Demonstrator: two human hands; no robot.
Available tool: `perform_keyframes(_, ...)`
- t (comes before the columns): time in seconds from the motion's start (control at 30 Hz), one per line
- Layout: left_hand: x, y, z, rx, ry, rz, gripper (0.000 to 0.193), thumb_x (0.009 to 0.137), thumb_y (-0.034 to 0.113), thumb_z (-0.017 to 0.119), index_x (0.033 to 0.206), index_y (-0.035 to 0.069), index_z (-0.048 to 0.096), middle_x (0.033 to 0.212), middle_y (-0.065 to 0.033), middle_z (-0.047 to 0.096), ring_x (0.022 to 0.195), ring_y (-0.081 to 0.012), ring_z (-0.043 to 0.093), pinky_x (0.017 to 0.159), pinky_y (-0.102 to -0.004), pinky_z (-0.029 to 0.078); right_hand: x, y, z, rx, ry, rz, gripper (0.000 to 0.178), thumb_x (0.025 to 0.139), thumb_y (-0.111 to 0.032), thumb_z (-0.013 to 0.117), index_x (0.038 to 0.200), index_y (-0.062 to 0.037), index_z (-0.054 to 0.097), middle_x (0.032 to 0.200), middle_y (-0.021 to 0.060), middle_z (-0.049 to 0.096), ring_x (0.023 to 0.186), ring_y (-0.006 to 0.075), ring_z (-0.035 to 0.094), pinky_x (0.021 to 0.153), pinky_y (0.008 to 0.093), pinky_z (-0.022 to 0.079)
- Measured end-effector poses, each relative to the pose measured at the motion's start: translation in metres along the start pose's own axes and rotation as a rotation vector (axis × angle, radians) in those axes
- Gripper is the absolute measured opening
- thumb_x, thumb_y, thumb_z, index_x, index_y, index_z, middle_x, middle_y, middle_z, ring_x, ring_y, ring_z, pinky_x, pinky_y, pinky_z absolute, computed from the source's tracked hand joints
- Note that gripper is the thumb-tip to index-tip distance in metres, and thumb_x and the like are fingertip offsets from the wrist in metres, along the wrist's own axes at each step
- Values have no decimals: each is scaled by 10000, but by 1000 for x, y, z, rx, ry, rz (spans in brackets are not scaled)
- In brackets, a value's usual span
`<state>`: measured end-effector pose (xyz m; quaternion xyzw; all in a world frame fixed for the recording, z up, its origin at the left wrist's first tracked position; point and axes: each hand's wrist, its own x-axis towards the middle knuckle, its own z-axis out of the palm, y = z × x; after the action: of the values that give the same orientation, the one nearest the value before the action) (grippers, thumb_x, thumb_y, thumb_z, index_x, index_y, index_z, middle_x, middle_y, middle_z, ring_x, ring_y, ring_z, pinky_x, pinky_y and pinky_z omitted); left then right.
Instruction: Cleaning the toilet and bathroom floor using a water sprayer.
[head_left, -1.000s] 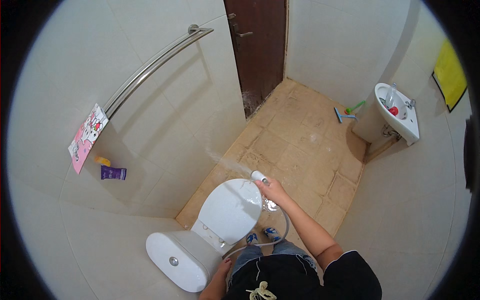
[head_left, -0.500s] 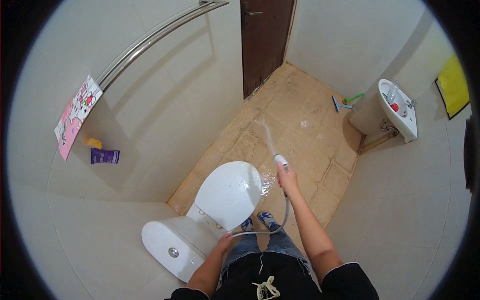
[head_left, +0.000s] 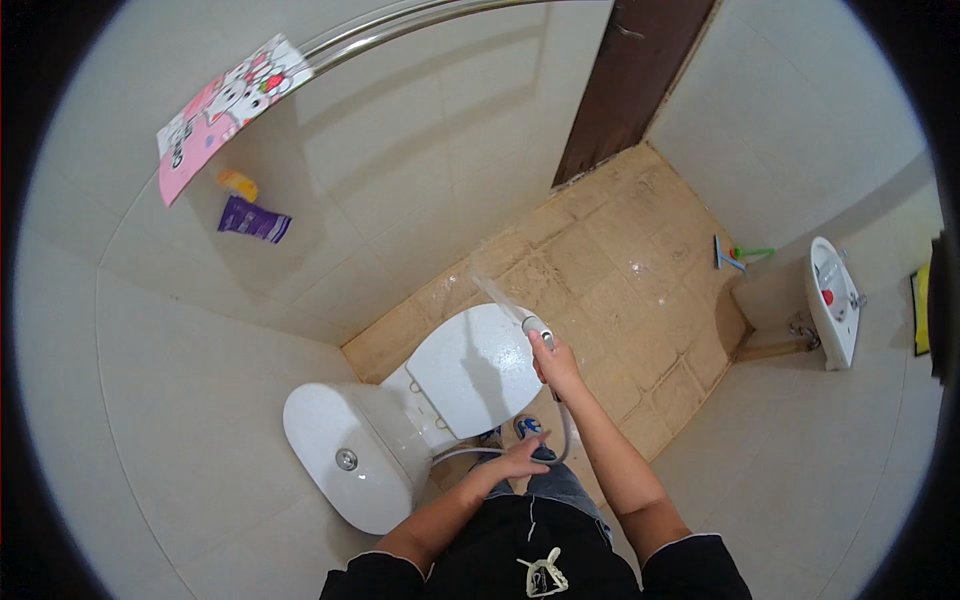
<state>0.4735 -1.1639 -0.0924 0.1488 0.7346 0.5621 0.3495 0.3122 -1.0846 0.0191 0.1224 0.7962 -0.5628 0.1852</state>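
My right hand (head_left: pixel 557 366) is closed round a white handheld sprayer (head_left: pixel 538 328), held above the toilet seat's outer edge. A water jet (head_left: pixel 497 293) shoots from it toward the floor beside the left wall. From the sprayer's lower end a grey hose (head_left: pixel 566 440) loops down past my legs and back toward the toilet. My left hand (head_left: pixel 520 459) is over the hose in front of my knees, its fingers stretched out and apart; whether it touches the hose is unclear. The white toilet lid (head_left: pixel 465 360) is down, wet with drops, and carries my arm's shadow.
The toilet tank (head_left: pixel 350 460) stands at left. A metal towel rail (head_left: pixel 400 25) runs along the wall, near a pink bag (head_left: pixel 225 120) and a purple packet (head_left: pixel 254 220). Beyond the wet tiled floor (head_left: pixel 600 270) are a brown door (head_left: pixel 640 80), a blue squeegee (head_left: pixel 718 252) and a sink (head_left: pixel 845 335).
The sprayer has moved left toward the toilet, its jet now landing nearer the left wall. My left hand has let go of the hose by the tank and moved right, fingers opening. The view has turned.
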Motion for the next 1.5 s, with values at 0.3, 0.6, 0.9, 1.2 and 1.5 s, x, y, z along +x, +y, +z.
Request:
perform_keyframes(0.3, -7, -45, 14, -408, 491, -43, 208, 823, 251, 385, 920, 71, 419, 733, -26, 490, 703, -111, 459, 633, -234, 369, 46, -43, 86, 248, -284, 213, 499, 665, -566, 462, 731, -72, 432, 548, 35, 431, 404, 82, 403, 346, 210, 332)
perform_keyframes(0.6, -35, -90, -79, -742, 860, -380, 357, 790, 283, 404, 1064, 78, 302, 712, -57, 468, 667, -164, 474, 605, -329, 394, 55, 33, 116, -19, -362, 28, 705, 675, -561, 443, 1125, -28, 344, 1000, 142, 456, 906, 211, 445, 714, 318, 389)
perform_keyframes(0.9, -46, -272, -187, -1006, 887, -892, 119, 715, 169, 419, 756, 60, 443, 730, -81, 408, 688, -222, 409, 662, -397, 366, -104, 297, -105, -529, 76, 606, 455, 690, -429, 466, 869, -23, 566, 842, 162, 561, 806, 282, 530, 721, 337, 401)
perform_keyframes(1.2, 11, -243, -175, -978, 1243, -962, 421, 706, 258, 446, 1056, 53, 336, 950, -129, 402, 815, -235, 402, 700, -407, 369, -274, 306, -195, -701, 64, 1003, 433, 706, -400, 459, 885, -19, 554, 885, 149, 551, 821, 264, 528, 701, 335, 417)
perform_keyframes(1.5, 83, -194, -54, 382, 758, -920, 706, 661, 222, 517, 1228, 81, 121, 1127, -269, 273, 1068, -379, 260, 851, -431, 304, -334, 379, -209, -84, 53, 1271, 405, 740, -404, 434, 877, -35, 528, 803, 70, 561, 681, 179, 545, 575, 312, 446)
